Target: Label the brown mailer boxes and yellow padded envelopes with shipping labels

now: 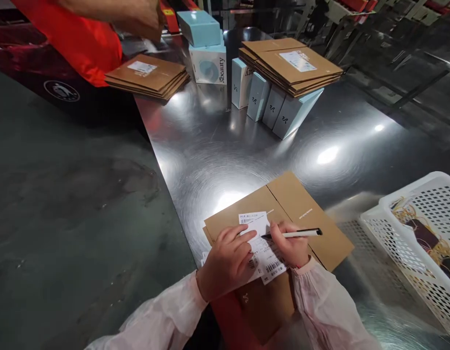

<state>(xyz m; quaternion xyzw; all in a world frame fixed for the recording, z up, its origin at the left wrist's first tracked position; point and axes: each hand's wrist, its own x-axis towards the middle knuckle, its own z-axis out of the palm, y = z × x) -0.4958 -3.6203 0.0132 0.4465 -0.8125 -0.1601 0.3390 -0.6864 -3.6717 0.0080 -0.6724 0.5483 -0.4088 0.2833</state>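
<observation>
My right hand is closed round a white pen with a black end, its tip at a printed white label. My left hand lies over the labels with its fingers spread, pressing on them. A second label with barcodes shows beneath and between the hands. The labels rest on a flat brown cardboard piece near the table's left edge. Part of the paper is hidden under my left hand.
A metal table bears flattened cartons at the far left, light blue boxes behind, and more cartons on upright blue boxes. A white basket stands right. A co-worker's arm reaches in at the upper left.
</observation>
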